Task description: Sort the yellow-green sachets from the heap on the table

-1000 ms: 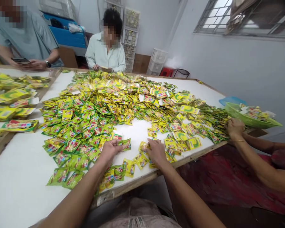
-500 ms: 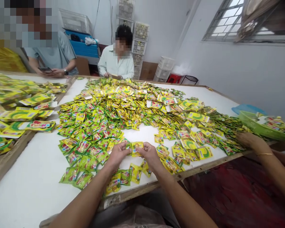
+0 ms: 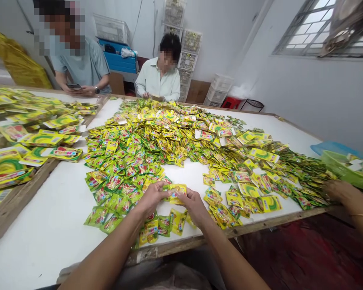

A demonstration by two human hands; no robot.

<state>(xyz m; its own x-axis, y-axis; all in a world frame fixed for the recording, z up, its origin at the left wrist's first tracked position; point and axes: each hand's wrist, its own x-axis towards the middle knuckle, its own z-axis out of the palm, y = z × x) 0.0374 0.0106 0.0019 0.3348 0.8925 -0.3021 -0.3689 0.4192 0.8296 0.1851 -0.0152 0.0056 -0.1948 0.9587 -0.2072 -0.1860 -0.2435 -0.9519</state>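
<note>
Between my two hands, just above the white table (image 3: 63,209), is a small yellow packet (image 3: 179,188) with printed fruit pictures. My right hand (image 3: 194,203) pinches its right side with the thumb on top. At its left edge my left hand (image 3: 153,197) is closed, thumb and fingers pinched on a bit of green and yellow wrapper, perhaps a second packet; the fingers cover most of it. Loose green packets (image 3: 117,203) lie left of my left hand. Yellow packets (image 3: 178,221) rest on the table below my hands, and others lie right of my right hand.
A big heap of packets (image 3: 145,139) spreads over the table's middle. Flat yellow cartons (image 3: 42,139) are piled beyond a wooden divider (image 3: 24,193) at left. At right, a co-worker's hand (image 3: 340,191) reaches into packets near a green basket (image 3: 345,169). Two people sit across.
The view has swung slightly left, so everything sits further right in the picture. My hands still hold the packet in nearly the same pose. The co-worker's hand at right stays at the packets.
</note>
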